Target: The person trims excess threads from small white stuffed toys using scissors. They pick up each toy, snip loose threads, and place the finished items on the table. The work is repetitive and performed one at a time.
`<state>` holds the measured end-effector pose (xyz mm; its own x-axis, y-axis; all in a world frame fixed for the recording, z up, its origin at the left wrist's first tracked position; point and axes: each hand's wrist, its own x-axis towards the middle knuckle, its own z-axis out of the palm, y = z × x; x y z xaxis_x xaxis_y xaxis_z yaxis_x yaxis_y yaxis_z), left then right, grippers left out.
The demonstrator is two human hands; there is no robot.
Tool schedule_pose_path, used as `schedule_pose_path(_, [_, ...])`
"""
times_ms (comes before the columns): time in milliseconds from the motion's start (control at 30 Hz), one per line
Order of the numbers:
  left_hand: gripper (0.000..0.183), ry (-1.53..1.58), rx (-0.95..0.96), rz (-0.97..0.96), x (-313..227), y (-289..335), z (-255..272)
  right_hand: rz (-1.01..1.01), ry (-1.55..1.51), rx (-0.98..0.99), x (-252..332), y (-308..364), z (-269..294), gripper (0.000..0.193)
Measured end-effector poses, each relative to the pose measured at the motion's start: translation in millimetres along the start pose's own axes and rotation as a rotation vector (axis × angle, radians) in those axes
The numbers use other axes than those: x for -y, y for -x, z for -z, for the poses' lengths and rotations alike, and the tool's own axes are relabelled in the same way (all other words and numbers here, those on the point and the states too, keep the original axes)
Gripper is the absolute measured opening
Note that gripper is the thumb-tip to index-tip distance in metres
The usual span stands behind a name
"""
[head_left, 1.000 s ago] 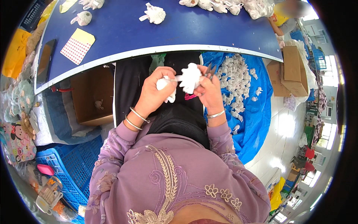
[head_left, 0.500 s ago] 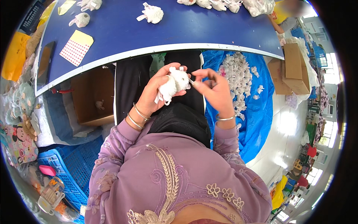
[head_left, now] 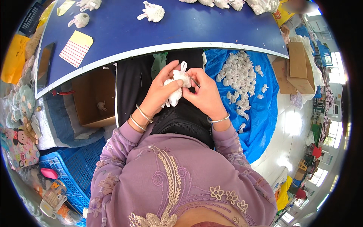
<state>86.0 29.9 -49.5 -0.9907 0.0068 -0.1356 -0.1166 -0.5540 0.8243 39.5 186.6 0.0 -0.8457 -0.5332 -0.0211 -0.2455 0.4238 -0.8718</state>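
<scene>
My left hand (head_left: pixel 160 92) is closed round a small white plush animal (head_left: pixel 174 98), with the thumb lying across its fluffy body. A white ribbon-like loop or ear (head_left: pixel 183 66) stands up from the plush. Pressed against its right side is my right hand (head_left: pixel 206 95), its fingers pinched together. A slim dark metal tool (head_left: pixel 195 82) shows between those fingers; its tip is hidden at the plush, and its exact kind cannot be made out. Both hands are above my lap, just in front of the table edge.
Across the front stands a blue table (head_left: pixel 113 26) bearing white plush pieces (head_left: pixel 153 12), a red-dotted sticker sheet (head_left: pixel 76 48) and a dark phone (head_left: pixel 45 65). Many small white plushes (head_left: pixel 242 72) lie on a blue sheet (head_left: pixel 261 128) at right. Cardboard boxes (head_left: pixel 300 68) and a blue crate (head_left: pixel 77 166) flank me.
My right hand has moved in to the left, bringing the tool against the plush. The plush has been turned in my left hand, and its loop now points up.
</scene>
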Motion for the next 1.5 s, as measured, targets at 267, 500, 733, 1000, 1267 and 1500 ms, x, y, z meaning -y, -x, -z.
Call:
schedule_pose_path(267, [0.061, 0.058, 0.089, 0.063, -8.7, 5.2, 2.6, -0.121, -0.398, -0.21, -16.3, 3.7, 11.5, 0.011])
schedule_pose_path(500, [0.067, -0.056, 0.123, -0.123, -5.7, 6.9, 5.2, -0.228, -0.386, 0.006, -8.6, 1.2, 25.1, 0.021])
schedule_pose_path(733, [0.066, -0.132, 0.123, -0.226, -3.3, 5.4, 13.6, -0.136, -0.284, -0.092, -1.7, 1.2, 24.0, 0.015])
schedule_pose_path(1000, [0.066, -0.167, 0.15, -0.259, -4.1, 5.3, 9.3, -0.17, -0.357, -0.081, 4.8, -1.2, 12.2, 0.017])
schedule_pose_path(1267, [0.065, -0.18, 0.174, -0.284, 0.2, 4.7, 7.8, -0.194, -0.319, -0.043, 8.0, -2.1, 13.2, 0.017])
schedule_pose_path(1500, [0.055, -0.003, 0.173, -0.137, 0.1, 1.5, -0.9, -0.307, -0.112, -0.177, -1.5, 9.6, 51.7, 0.01])
